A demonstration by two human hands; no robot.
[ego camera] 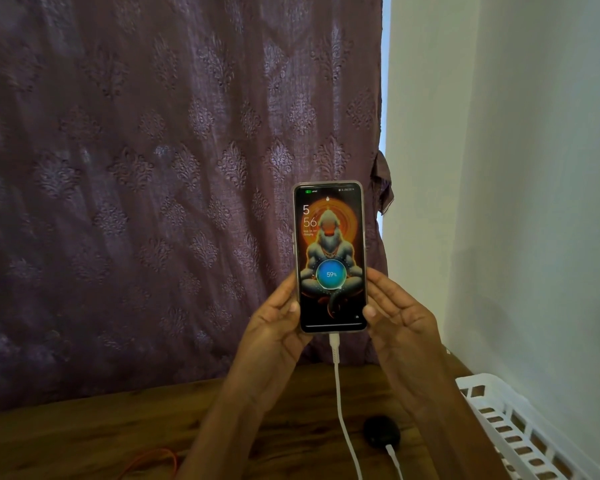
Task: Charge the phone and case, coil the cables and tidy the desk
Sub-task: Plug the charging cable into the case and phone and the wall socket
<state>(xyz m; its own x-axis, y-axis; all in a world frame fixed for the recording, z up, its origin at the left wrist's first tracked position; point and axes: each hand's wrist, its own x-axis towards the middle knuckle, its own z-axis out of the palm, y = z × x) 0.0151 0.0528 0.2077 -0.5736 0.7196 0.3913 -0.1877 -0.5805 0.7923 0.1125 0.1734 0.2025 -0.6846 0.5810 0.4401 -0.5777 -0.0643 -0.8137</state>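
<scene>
Noted phone [329, 258] upright at frame centre, clasped along lower edges by left hand [274, 325] and right hand [399, 318], white cable [336, 382] plugged into underside, 59% on screen.

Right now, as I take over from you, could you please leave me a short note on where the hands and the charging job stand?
Left hand and right hand hold the phone upright above the desk, thumbs on its edges.
Done: white cable is plugged into the phone, screen reads 59%; a second white cable meets the black case on the desk.
Left: set the phone down, coil the orange cable, tidy; white basket stands at right.
</scene>
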